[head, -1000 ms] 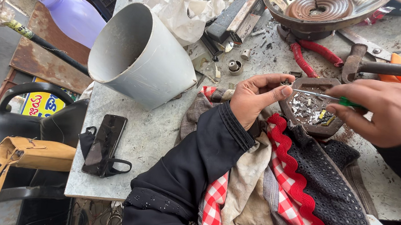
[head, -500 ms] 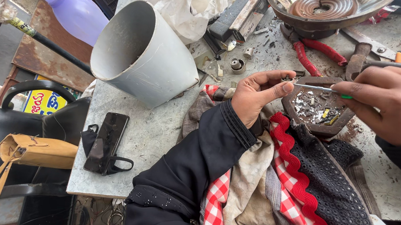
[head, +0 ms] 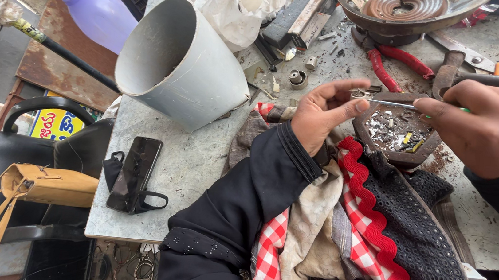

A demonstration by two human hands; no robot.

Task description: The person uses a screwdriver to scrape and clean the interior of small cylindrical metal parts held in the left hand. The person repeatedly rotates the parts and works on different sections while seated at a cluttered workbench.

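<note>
Shifted slightly since half a second back: right hand (head: 497, 132) nudging a thin metal probe (head: 389, 103) closer toward left fingertips, view barely drifting, pipe section and phone unmoved

Nearest: lying across the lap and table edge, a bundle of cloths – black knit (head: 429, 251), red zigzag trim (head: 377, 215), red-white check (head: 268, 253); black sleeve resting over it

Left hand (head: 323, 114) pinching a tiny metal part (head: 360, 94) between thumb and forefinger, narrow tight pinch, held above the left rim of a dark hexagonal tray (head: 395, 134) of small scraps. Right hand closed around the probe, fingers bunched, tip meeting the pinched part

For doing this well, judging: keeping left wrist braced on the cloth, keeping the part over the tray so dropped bits land inside, guiding the tip with small finger motion rather than the arm, pressing lightly to avoid flicking the part out of the pinch

Left of the sleeve: black phone with a face mask (head: 134, 174) on the grey table (head: 192, 158); tan bag (head: 34, 188) on a black seat below

Farther: grey pipe section (head: 177, 64) lying on its side, red-handled pliers (head: 393, 65), white plastic bag (head: 233, 2), purple bottle (head: 93, 9), round coil heater plate (head: 399, 7) at the far edge
</note>
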